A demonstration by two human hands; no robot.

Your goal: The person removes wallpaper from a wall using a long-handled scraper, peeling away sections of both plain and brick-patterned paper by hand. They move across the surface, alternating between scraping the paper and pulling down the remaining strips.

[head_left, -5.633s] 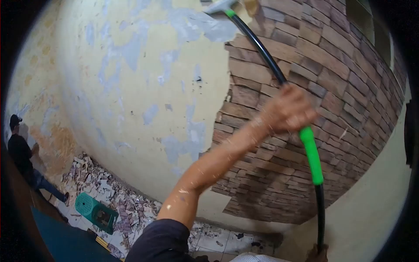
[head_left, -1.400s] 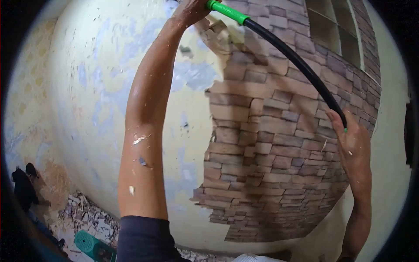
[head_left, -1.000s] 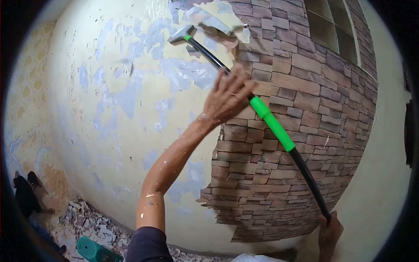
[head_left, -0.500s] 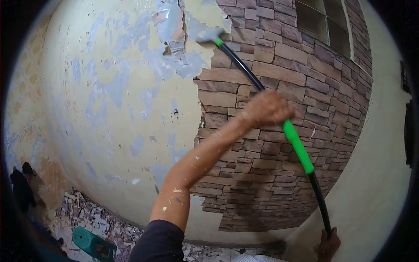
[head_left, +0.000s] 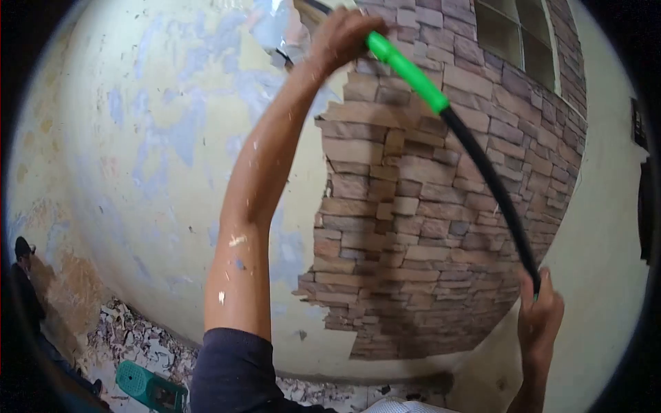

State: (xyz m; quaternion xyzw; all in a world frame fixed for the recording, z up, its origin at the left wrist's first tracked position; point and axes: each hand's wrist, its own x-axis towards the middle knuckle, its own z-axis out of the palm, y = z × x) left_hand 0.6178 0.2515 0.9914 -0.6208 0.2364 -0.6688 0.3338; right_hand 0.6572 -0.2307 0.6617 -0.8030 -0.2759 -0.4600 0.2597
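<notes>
fingers [head_left: 344, 31] round scraper pole [head_left: 475, 148]

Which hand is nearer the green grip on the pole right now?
Left. The left hand clasps the pole right at the upper end of the green grip; the right hand holds the black lower end, far below it.

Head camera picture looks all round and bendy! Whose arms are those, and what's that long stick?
The camera sits on a person's head, so you see their own arms; its wide lens bends the picture. The left hand grips a long black pole up high, beside its green grip; the right hand holds the bottom end. The wall is partly bare yellow, partly under a stone-pattern covering. Torn scraps and a green box lie on the floor. Another person is at the far left.
</notes>
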